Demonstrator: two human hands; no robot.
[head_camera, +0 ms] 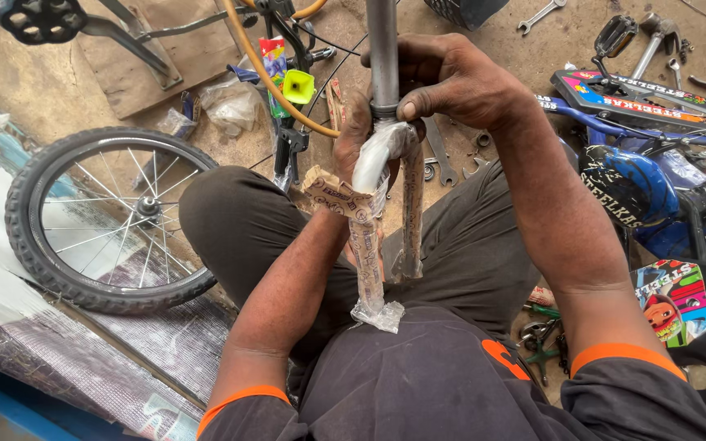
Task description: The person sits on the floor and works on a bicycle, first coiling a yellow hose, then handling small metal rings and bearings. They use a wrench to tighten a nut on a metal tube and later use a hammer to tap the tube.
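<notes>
Bicycle fork (379, 204): held upright over the lap, centre of view. Grey steerer tube (382, 49) pointing up and away; two blades pointing down toward the body, sleeved in clear plastic and printed paper wrapping (367, 253). Loose end of the plastic resting on the dark trousers.

Right hand (451, 82): clenched around the steerer tube just above the crown, thumb pressed against the dark ring at its base.

Left hand (355, 135): closed on the crown from the left, partly hidden behind the wrapping, fingers gripping the top of the plastic sleeve.

Left of the knees: small spoked wheel (108, 220) with black tyre, lying flat on the ground. Beyond it, near the fork: orange hose (263, 73) crossing the floor, yellow-green funnel-shaped piece (298, 86), crumpled clear bags (230, 106).

Behind the fork, on the dirt floor: open-ended spanners (443, 159); one more spanner (541, 14) at the top edge.

Right side: blue and black child's bicycle frame (639, 175) with coloured decals, black pedal (614, 34) above it, colourful printed plate (673, 298) near the right elbow.
</notes>
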